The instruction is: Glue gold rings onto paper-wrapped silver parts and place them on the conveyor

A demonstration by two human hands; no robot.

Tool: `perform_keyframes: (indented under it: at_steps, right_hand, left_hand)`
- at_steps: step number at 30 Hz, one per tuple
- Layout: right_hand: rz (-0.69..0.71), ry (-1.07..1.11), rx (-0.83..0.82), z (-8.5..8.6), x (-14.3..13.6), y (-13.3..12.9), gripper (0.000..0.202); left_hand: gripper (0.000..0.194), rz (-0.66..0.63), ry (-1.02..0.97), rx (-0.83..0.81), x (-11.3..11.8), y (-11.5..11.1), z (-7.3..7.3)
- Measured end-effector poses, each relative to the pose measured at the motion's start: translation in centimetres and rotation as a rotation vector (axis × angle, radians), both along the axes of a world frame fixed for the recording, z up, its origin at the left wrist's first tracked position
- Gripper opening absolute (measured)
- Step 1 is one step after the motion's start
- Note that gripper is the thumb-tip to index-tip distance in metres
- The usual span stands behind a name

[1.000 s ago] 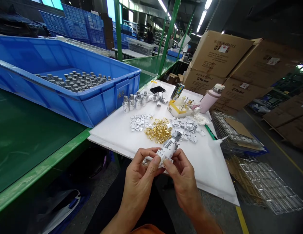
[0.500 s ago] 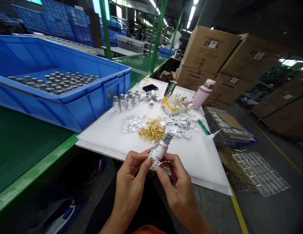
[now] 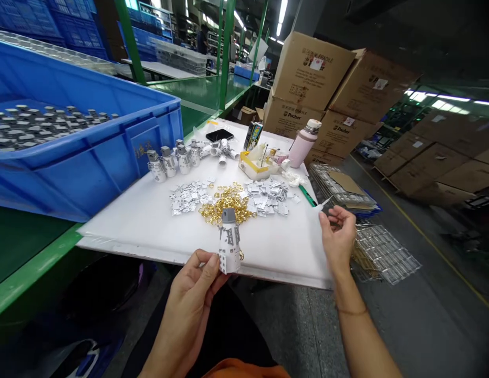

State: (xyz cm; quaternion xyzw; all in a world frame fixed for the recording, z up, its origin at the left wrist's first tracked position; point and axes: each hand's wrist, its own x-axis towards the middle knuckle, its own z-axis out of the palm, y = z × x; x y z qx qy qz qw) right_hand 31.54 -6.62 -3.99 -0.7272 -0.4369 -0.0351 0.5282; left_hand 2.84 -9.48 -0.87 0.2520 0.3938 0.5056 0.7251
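My left hand (image 3: 199, 294) pinches a small white cylindrical tower model (image 3: 230, 252) near its base. The model stands nearly upright above the table's front edge, with a grey block on top and grey lattice pieces on its side. A gold ring shows at its right side. My right hand (image 3: 339, 233) is empty at the table's right edge, thumb and fingers apart and curled. Just beyond its thumb is a white piece with a thin pointed nozzle (image 3: 322, 206), beside a green stick-like tool (image 3: 307, 196). Gold rings (image 3: 228, 202) lie heaped behind the model.
White flat pieces (image 3: 189, 198) and more white pieces (image 3: 271, 195) flank the rings. Several similar towers (image 3: 169, 161) stand by the blue bin (image 3: 129, 152). Behind are a phone (image 3: 219, 135), a yellow-edged tray (image 3: 250, 169) and a pink bottle (image 3: 303, 147). Cartons (image 3: 307, 79) are stacked beyond.
My right hand has let go of the tower model and moved right, towards the white nozzle. My left hand keeps the model, now more upright and further left. The view has turned right.
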Motion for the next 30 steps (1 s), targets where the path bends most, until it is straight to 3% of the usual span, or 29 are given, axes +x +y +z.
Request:
perform_keyframes:
  at_steps: [3,7,10,14,17,19,22,26,30]
  right_hand:
    - [-0.024,-0.005,-0.113,-1.8,3.7,2.3,0.047]
    - [0.030,0.057,-0.162,-2.0,4.4,3.0,0.044]
    - [0.165,0.178,-0.095,-0.7,2.1,1.9,0.042]
    - [0.463,0.379,-0.086,2.1,-3.2,-0.9,0.039]
    - [0.753,0.720,-0.053,4.0,-6.9,-2.7,0.028]
    - [0.851,0.891,-0.004,4.9,-8.6,-3.4,0.020]
    - [0.778,0.902,0.109,5.5,-10.0,-4.0,0.018]
    - [0.615,0.756,0.255,5.9,-11.0,-4.5,0.019]
    - [0.605,0.596,0.296,6.0,-11.7,-4.9,0.014]
  left_hand:
    - [0.019,0.035,-0.040,-0.028,-0.1,0.1,0.3]
    - [0.016,0.009,-0.057,-0.041,-0.7,0.0,0.2]
    - [0.014,-0.044,-0.091,-0.100,-0.8,0.0,0.2]
    - [0.021,-0.109,-0.183,-0.183,-0.2,-0.2,0.0]
    - [0.023,-0.137,-0.224,-0.208,0.2,-0.4,0.0]
    - [0.024,-0.145,-0.235,-0.205,0.3,-0.6,0.2]
    - [0.023,-0.145,-0.217,-0.195,0.2,-0.9,0.6]
    - [0.020,-0.132,-0.181,-0.186,0.2,-0.9,1.0]
    - [0.022,-0.139,-0.169,-0.183,0.3,-0.9,0.9]
